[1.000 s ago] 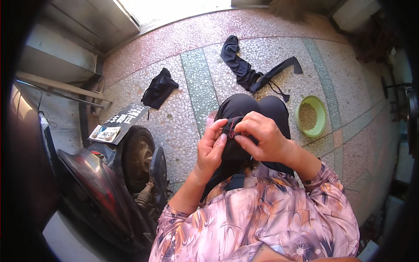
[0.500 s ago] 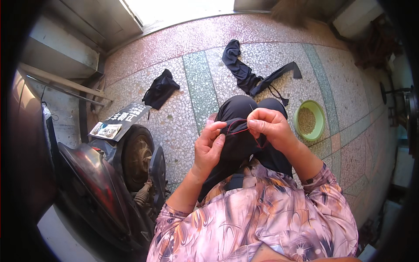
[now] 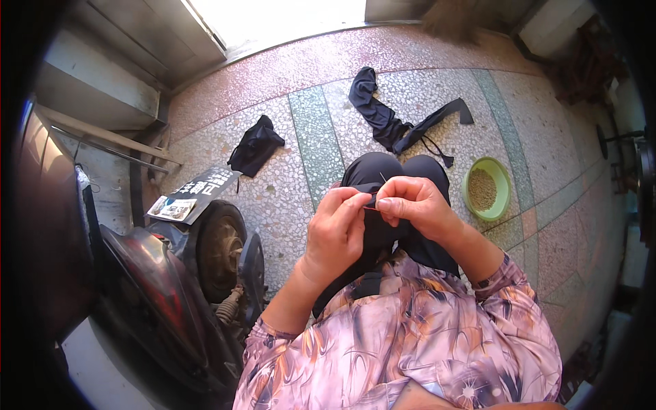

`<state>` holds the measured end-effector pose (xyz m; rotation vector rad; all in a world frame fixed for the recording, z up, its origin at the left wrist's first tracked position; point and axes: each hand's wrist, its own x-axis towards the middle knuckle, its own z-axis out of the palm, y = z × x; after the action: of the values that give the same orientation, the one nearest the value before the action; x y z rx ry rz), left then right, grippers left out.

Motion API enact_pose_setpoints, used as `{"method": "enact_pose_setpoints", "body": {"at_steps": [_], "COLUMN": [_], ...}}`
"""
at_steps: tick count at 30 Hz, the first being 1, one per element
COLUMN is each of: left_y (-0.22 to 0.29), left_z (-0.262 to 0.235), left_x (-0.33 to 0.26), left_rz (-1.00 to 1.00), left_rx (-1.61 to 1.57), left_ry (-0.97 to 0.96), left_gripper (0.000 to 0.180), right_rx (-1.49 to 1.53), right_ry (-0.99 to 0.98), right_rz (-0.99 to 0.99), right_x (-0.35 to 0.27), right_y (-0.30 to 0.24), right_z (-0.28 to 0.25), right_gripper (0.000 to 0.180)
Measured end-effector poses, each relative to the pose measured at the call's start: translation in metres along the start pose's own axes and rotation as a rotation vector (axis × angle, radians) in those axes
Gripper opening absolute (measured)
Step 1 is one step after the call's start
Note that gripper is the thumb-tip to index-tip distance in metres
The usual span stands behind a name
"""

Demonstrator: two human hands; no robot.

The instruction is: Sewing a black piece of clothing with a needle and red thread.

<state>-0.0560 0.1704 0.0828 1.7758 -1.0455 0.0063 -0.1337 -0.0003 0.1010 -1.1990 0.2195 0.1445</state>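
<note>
1. Terrazzo floor (image 3: 301, 130) in speckled pink and grey, crossed by green strips, fills the view from above; bright daylight comes in at the top edge, and a step or ledge runs along the upper left.

2. Both hands meet over the lap. The left hand (image 3: 336, 236) pinches a fold of black fabric (image 3: 383, 239) between thumb and fingers, closed tight on the cloth.

3. The right hand (image 3: 415, 205) is closed too, fingertips pressed on the same fold just beside the left thumb. A thin, light needle (image 3: 383, 180) seems to stick up from the cloth at these fingers, with a short reddish line beneath it, perhaps thread; both are too small to be sure of.

4. The black fabric drapes over the knees and runs down toward the patterned pink sleeves (image 3: 410, 348).

5. As a judgement: hand sewing on this piece looks under way, at a stitch on its upper edge. How much of the seam is done cannot be told, since the hands cover it.

6. Two more dark pieces lie on the floor well apart from the hands: a long black garment with straps (image 3: 396, 123) ahead, and a small black bundle (image 3: 254, 145) to the left. Neither is being touched.

7. A green bowl (image 3: 504, 181) holding brownish grains sits on the floor to the right.

8. A scooter's rear wheel (image 3: 219, 249) and dark bodywork stand at the left.
</note>
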Motion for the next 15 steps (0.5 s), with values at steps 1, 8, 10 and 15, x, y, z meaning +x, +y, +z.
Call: {"method": "enact_pose_setpoints", "body": {"at_steps": [1,8,10,15], "left_y": [-0.004,-0.017,-0.019,-0.022], "left_z": [-0.001,-0.001,0.000,0.002], "left_x": [-0.001,-0.008,-0.008,-0.008], "left_rz": [0.003,-0.078,-0.108,-0.135], "left_rx": [0.001,-0.130,-0.157,-0.258], "left_ry": [-0.001,-0.173,-0.198,-0.268], "left_gripper": [0.023,0.020,0.018,0.015], "right_rx": [-0.003,-0.030,-0.009,0.074], "right_ry": [-0.008,0.001,0.011,0.040], "right_rz": [0.001,0.023,0.033,0.090], "right_x": [-0.001,0.001,0.004,0.019], "right_y": [-0.001,0.000,0.001,0.012], "right_z": [-0.001,-0.008,-0.011,-0.023], "right_gripper": [0.016,0.016,0.016,0.016]}}
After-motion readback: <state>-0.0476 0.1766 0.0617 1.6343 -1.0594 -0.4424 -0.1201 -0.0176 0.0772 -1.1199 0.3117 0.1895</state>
